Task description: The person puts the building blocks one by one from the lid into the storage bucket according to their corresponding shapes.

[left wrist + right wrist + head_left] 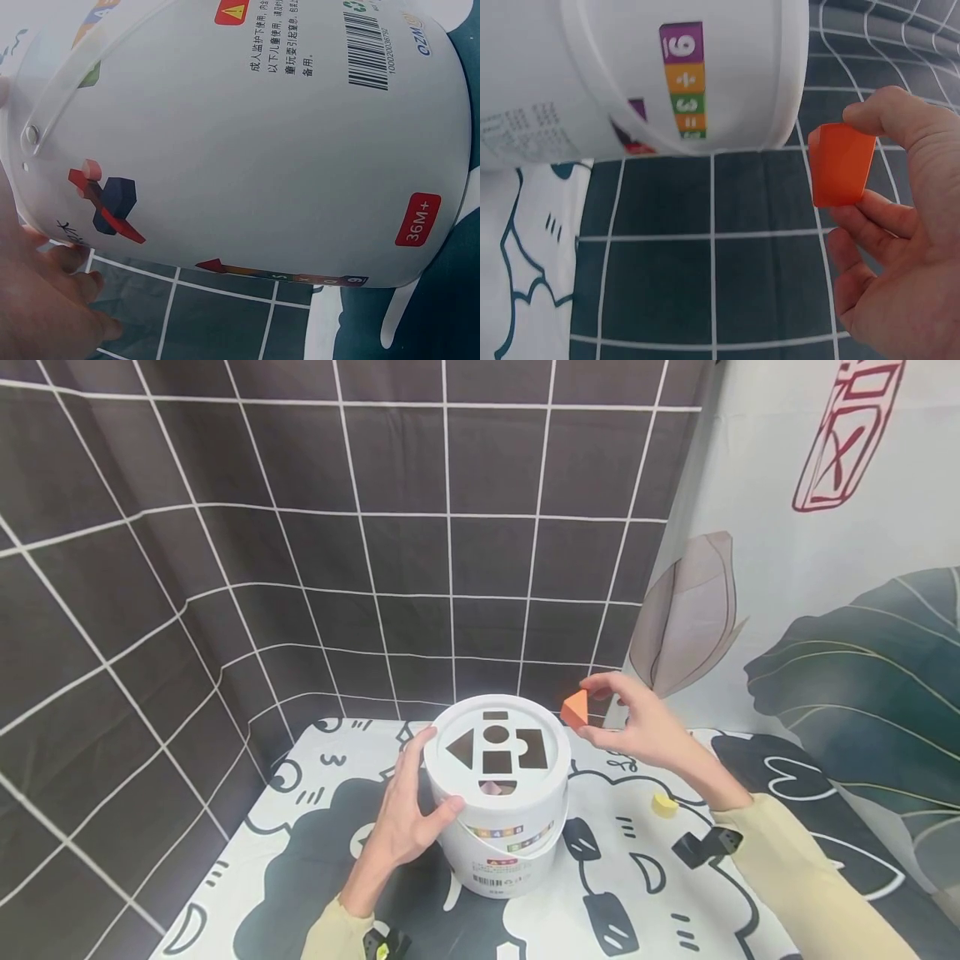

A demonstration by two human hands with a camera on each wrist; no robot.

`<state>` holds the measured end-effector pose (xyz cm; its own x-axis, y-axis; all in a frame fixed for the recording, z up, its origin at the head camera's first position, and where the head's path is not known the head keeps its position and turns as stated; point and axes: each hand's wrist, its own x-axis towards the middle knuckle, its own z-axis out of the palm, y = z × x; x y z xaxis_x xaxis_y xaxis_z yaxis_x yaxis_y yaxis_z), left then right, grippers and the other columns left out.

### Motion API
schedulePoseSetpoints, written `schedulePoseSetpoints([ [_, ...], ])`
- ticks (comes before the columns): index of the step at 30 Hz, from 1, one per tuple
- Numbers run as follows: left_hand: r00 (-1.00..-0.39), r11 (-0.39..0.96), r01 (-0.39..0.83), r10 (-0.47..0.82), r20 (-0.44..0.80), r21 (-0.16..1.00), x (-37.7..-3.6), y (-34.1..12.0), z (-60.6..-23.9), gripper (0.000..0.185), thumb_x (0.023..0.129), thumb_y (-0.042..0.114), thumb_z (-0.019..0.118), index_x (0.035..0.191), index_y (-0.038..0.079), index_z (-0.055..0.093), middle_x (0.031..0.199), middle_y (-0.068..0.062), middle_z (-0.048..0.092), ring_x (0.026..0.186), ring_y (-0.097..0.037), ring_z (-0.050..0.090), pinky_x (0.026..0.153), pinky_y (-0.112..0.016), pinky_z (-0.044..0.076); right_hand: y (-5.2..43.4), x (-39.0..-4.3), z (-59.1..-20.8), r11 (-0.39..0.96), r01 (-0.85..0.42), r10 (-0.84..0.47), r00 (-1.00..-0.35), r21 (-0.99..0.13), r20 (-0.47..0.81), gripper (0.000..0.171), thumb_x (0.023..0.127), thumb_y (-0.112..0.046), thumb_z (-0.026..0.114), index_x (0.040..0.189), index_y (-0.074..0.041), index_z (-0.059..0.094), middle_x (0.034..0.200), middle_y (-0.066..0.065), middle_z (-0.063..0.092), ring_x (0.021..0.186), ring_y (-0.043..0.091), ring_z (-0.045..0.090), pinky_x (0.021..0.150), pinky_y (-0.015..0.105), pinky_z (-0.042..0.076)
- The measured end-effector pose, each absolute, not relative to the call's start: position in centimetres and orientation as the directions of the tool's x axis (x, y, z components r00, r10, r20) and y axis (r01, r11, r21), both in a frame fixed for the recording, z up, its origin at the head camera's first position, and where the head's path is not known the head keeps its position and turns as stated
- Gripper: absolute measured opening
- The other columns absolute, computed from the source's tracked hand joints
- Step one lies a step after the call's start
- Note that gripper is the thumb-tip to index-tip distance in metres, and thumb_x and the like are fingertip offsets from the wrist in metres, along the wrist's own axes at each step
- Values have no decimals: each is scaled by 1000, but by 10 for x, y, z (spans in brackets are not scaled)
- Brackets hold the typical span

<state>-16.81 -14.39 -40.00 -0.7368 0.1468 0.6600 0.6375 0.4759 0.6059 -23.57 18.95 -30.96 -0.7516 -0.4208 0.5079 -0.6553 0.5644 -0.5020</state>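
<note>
1. An orange block (575, 707) is pinched between thumb and fingertips of the right hand (637, 722), held in the air just right of and slightly beyond the bucket lid (497, 747).
2. The triangular slot (461, 748) is cut at the lid's left side, so it lies left of the block, across the lid.
3. The white bucket (501, 847) is gripped at its left wall by the left hand (408, 814), fingers curled round it.
4. A yellow piece (664, 804) is seen on the table (300, 860), right of the bucket, under the right forearm.
5. Nothing stands between block and lid.
</note>
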Motion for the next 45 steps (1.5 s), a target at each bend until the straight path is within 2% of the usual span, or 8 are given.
schedulePoseSetpoints([
  [7,-743,477,632,149,652,610,-167,-143,-399,86,79,44,66,153,11,35,151,-10,43,136,-34,43,104,-66,32,171,-237,-303,509,-679,-461,-734,-529,498,54,76,-10,84,123,-1,60,117,9,63,108,26,56,91,48,45],
  [16,-746,482,627,147,649,612,-168,-143,-398,86,79,44,66,153,12,34,152,-9,42,137,-33,41,105,-66,31,151,-239,-297,469,-730,-494,-683,-497,537,49,76,-10,83,120,-2,62,113,8,65,104,26,58,91,47,46],
  [21,-754,486,618,144,641,618,-166,-143,-399,86,79,43,67,153,12,34,153,-9,41,137,-34,41,105,-66,31,138,-241,-298,456,-731,-510,-682,-508,524,51,75,-12,83,121,-1,62,114,8,65,106,26,58,94,47,46],
  [33,-767,487,604,138,627,631,-166,-143,-398,87,79,42,67,154,14,32,153,-11,41,137,-35,42,105,-67,32,111,-237,-297,464,-735,-545,-677,-495,495,53,75,-22,83,121,-4,63,116,6,65,112,29,55,96,56,37],
  [39,-769,488,602,142,623,632,-165,-143,-399,86,81,43,67,154,15,32,153,-10,40,137,-34,41,105,-67,32,99,-238,-301,457,-748,-569,-662,-482,488,52,76,-24,82,121,-6,63,114,5,65,109,32,55,93,57,35],
  [45,-778,482,594,142,611,644,-165,-143,-399,86,81,45,67,155,16,31,154,-10,39,137,-34,40,105,-69,31,89,-238,-303,450,-762,-595,-645,-466,479,52,76,-25,82,121,-6,63,114,4,65,106,26,54,90,53,36],
])
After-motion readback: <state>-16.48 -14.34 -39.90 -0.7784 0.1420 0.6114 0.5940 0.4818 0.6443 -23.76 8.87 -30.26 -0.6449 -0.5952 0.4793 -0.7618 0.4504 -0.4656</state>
